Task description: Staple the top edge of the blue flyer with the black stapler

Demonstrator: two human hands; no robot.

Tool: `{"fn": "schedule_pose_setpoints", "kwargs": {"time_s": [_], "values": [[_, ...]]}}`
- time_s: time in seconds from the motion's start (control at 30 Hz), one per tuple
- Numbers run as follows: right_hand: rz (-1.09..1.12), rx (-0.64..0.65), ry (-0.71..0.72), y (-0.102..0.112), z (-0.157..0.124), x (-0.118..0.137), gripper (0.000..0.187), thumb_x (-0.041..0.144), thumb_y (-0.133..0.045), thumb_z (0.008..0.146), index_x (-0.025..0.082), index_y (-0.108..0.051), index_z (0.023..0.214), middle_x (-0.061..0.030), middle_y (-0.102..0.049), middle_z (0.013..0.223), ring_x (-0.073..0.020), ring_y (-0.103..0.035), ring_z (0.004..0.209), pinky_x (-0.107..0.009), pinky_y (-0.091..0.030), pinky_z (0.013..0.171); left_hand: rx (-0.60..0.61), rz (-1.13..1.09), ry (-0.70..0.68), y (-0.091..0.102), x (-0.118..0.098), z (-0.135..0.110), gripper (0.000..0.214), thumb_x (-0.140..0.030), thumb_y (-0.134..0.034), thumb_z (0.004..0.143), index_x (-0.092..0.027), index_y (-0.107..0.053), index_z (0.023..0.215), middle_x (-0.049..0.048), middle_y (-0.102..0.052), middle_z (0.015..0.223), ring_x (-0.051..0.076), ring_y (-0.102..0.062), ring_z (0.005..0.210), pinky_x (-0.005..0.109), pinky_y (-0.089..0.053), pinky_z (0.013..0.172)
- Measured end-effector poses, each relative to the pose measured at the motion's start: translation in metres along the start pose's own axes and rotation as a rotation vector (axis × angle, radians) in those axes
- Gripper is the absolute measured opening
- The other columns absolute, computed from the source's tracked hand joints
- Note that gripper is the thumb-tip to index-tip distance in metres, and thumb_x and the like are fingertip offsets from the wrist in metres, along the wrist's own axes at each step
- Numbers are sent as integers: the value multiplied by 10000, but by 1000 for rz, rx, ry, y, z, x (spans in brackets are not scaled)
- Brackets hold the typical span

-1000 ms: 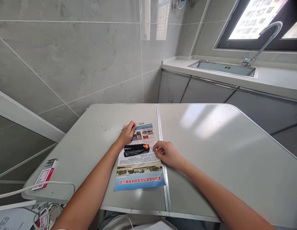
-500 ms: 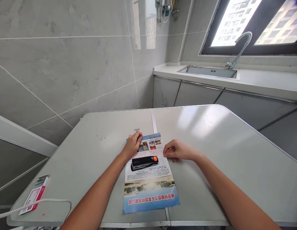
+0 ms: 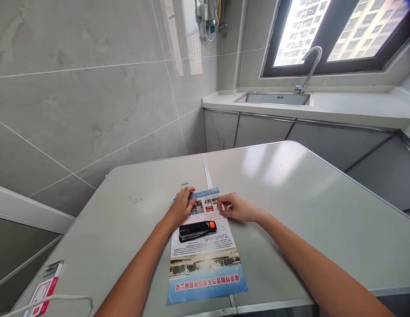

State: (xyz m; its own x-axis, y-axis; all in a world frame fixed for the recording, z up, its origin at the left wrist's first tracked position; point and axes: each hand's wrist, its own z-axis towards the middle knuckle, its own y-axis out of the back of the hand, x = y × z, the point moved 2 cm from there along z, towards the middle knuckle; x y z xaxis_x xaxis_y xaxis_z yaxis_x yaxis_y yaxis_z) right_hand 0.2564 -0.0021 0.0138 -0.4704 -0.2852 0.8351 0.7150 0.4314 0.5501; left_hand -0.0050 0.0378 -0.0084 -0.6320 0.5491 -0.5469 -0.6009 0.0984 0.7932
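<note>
A printed leaflet (image 3: 208,286) with blue ends and rows of text lies flat on the table, upside down to me. Across its middle rests a black stapler (image 3: 197,230) with an orange patch at its right end. My left hand (image 3: 181,206) lies on the leaflet's far left edge, fingers stretched out and thumb apart. My right hand (image 3: 237,207) is at the far right edge, thumb and forefinger pinched over the paper. Whatever is between those fingertips is hidden. Neither hand touches the stapler.
A small grey strip (image 3: 185,183) and several tiny dark bits (image 3: 135,200) lie on the pale folding table (image 3: 310,229). A red-and-white packet (image 3: 44,290) and a white cable (image 3: 69,297) are at the near left. Beyond stand a counter, sink (image 3: 274,99) and tap (image 3: 310,66).
My right hand has shifted left over the leaflet's edge. My left hand's fingers look more spread out. The stapler stays on the leaflet; the whole view has turned slightly.
</note>
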Motion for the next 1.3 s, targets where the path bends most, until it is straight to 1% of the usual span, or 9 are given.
{"fn": "schedule_pose_setpoints", "kwargs": {"time_s": [0.17,0.27,0.5,0.6,0.7,0.83,1.0,1.2,1.3], "values": [[-10,28,-64,9,2,-8,91,176,-605,748,185,-670,811,34,-568,644,-129,-479,617,-232,-360,592,-8,92,-112,1,5,-1,243,-240,-492,1037,-242,-528,1276,106,-603,1324,264,-557,1269,451,-448,1095],[-51,5,-52,21,0,-15,72,183,-617,739,184,-669,788,33,-554,659,-127,-454,633,-237,-334,596,-32,114,-157,4,4,-1,263,-253,-506,1041,-254,-546,1301,110,-554,1420,273,-510,1354,492,-421,1152],[-89,-24,-120,48,-3,-38,100,216,-636,702,188,-666,793,26,-558,692,-144,-461,673,-259,-341,625,50,108,-252,6,-5,-2,279,-215,-527,1031,-279,-592,1295,91,-576,1404,247,-547,1306,475,-470,1121],[-54,-5,-152,54,-5,-43,90,238,-642,701,192,-649,777,34,-557,650,-143,-488,640,-258,-349,607,65,151,-254,5,-5,-2,266,-189,-526,1022,-287,-621,1251,74,-601,1370,245,-553,1299,524,-399,1178],[-13,16,-171,56,-7,-44,83,235,-637,705,195,-640,777,36,-584,625,-147,-546,615,-256,-362,594,59,186,-236,4,-3,-1,254,-170,-550,997,-291,-656,1194,59,-626,1335,251,-570,1279,554,-357,1195],[17,13,-206,55,-8,-41,105,215,-628,686,197,-631,790,42,-600,590,-160,-603,586,-261,-386,581,74,153,-205,2,-1,0,239,-196,-552,1003,-279,-672,1191,64,-660,1283,244,-598,1232,487,-438,1114],[53,-15,-253,53,-8,-41,151,203,-637,654,211,-564,785,58,-591,579,-165,-616,570,-258,-396,569,96,129,-180,1,-3,-1,242,-230,-567,1002,-283,-665,1217,57,-661,1292,242,-598,1232,472,-424,1118],[-160,-78,-235,52,-6,-42,135,163,-656,652,210,-594,763,42,-570,645,-149,-533,621,-262,-355,577,116,122,-177,2,-3,-1,278,-248,-582,999,-294,-664,1260,60,-649,1330,243,-587,1258,470,-422,1121],[-301,-84,-210,50,-7,-38,126,146,-672,684,213,-598,761,20,-587,700,-164,-532,664,-277,-364,600,121,127,-175,2,-2,-2,308,-254,-574,1003,-312,-663,1292,59,-644,1348,248,-585,1270,484,-417,1133]]}}
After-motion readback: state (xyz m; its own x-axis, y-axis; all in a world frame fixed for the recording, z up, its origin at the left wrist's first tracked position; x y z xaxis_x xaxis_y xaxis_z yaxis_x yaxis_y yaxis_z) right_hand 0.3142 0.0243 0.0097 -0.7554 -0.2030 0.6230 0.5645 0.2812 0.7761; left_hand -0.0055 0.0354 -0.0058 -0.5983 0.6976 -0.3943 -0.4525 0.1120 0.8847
